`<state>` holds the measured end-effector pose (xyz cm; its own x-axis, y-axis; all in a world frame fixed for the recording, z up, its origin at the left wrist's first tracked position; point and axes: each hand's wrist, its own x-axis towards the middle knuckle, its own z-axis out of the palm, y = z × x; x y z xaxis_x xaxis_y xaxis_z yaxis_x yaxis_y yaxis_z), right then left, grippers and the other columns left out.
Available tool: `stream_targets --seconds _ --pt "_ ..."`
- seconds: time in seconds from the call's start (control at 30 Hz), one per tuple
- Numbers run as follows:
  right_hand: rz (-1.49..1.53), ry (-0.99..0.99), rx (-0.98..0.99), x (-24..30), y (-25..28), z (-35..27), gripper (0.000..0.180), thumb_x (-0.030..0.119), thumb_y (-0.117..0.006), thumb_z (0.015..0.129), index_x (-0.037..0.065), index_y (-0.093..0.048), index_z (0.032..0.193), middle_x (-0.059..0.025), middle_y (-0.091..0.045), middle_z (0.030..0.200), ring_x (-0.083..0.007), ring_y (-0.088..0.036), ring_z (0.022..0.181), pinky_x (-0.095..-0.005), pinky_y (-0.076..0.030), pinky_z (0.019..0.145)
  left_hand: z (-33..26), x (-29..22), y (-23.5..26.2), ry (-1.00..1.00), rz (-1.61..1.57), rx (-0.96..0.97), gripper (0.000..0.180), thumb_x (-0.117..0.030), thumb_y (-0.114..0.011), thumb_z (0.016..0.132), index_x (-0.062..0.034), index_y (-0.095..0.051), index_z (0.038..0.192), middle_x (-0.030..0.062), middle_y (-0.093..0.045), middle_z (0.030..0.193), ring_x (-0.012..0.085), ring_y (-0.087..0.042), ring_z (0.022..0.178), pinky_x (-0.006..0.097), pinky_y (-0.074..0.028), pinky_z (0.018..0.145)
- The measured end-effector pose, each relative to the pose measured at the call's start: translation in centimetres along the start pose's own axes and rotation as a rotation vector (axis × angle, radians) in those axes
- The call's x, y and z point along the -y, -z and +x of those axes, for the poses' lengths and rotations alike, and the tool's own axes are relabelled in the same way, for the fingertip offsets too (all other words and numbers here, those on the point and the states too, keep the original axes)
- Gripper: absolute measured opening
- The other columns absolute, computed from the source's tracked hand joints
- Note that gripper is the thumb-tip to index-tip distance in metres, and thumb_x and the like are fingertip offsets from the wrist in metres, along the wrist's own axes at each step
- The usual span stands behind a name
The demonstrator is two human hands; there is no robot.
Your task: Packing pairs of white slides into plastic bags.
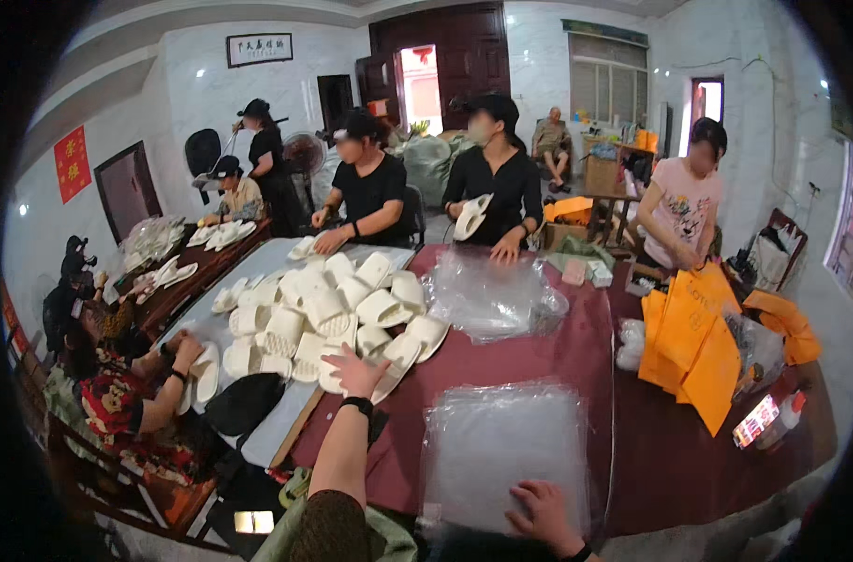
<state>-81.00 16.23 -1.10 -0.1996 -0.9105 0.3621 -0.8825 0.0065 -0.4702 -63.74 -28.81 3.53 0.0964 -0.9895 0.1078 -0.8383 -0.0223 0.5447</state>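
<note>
My left hand [356, 372] stretches forward to the near edge of a heap of cream slippers [325, 306], its fingers spread over the nearest ones. A cream slipper [400, 362] lies just beside its fingertips; whether they touch it I cannot tell. My right hand [542, 513] rests, fingers apart, on the lower right part of a flat stack of clear plastic bags [501, 440]. Neither hand holds anything. Farther off, another pile of clear bags [494, 292] lies in front of a person in black, whose hand holds a cream slipper [471, 216].
Orange packaging bags [691, 342] are spread at the right, where a person in pink handles them. Near them are a lit phone [755, 421] and a plastic bottle [784, 419]. A black cap [246, 403] lies left of my arm. Co-workers sit around the dark red tabletop [380, 459].
</note>
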Motion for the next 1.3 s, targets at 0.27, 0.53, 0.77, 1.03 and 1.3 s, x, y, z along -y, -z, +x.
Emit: stream_targets --seconds 0.27,0.53,0.77,1.03,1.3 --pt "0.101 -0.083 0.064 2.1 1.2 -0.1 0.044 0.031 -0.067 0.088 0.005 -0.061 0.124 -0.0184 -0.054 0.130 -0.0392 -0.051 0.117 -0.0485 -0.041 0.099 3.5 1.3 1.1 -0.043 0.609 0.121 0.092 -0.029 -0.078 0.065 -0.0108 -0.037 0.146 0.0366 -0.013 0.155 0.0426 -0.058 0.113 0.044 -0.061 0.067" --pt "0.096 -0.012 -0.005 0.8 0.3 1.4 0.042 0.033 -0.070 0.084 0.010 -0.064 0.118 -0.0104 -0.059 0.120 -0.0309 -0.054 0.113 -0.0444 -0.043 0.095 3.8 6.9 -0.8 -0.187 0.404 -0.079 0.057 -0.017 -0.069 0.075 -0.0036 -0.049 0.127 0.0351 -0.043 0.132 0.0447 -0.060 0.105 0.045 -0.053 0.089" --pt "0.088 -0.043 -0.010 0.2 0.5 0.4 0.043 0.031 -0.071 0.083 0.009 -0.062 0.119 -0.0117 -0.056 0.122 -0.0331 -0.051 0.116 -0.0471 -0.040 0.097 -4.1 6.9 4.6 -0.444 -0.047 -0.077 0.029 -0.005 -0.062 0.070 -0.0013 -0.055 0.098 0.0259 -0.056 0.110 0.0439 -0.056 0.100 0.052 -0.048 0.083" --pt "0.083 -0.029 0.016 1.5 0.9 0.6 0.042 0.027 -0.073 0.080 0.007 -0.064 0.116 -0.0113 -0.055 0.121 -0.0341 -0.050 0.115 -0.0485 -0.039 0.096 -13.8 -2.9 13.6 -1.108 -0.214 0.022 0.035 -0.005 -0.067 0.068 -0.0057 -0.056 0.101 0.0248 -0.054 0.133 0.0447 -0.058 0.103 0.051 -0.048 0.089" --pt "0.303 -0.132 -0.382 1.1 0.9 0.7 0.021 0.007 -0.057 0.087 0.001 -0.061 0.106 -0.0117 -0.061 0.099 -0.0275 -0.057 0.095 -0.0379 -0.044 0.085 -22.7 -8.9 3.7 -1.445 -0.305 0.194 0.041 -0.007 -0.065 0.075 -0.0069 -0.058 0.115 0.0240 -0.045 0.143 0.0425 -0.053 0.119 0.050 -0.044 0.098"
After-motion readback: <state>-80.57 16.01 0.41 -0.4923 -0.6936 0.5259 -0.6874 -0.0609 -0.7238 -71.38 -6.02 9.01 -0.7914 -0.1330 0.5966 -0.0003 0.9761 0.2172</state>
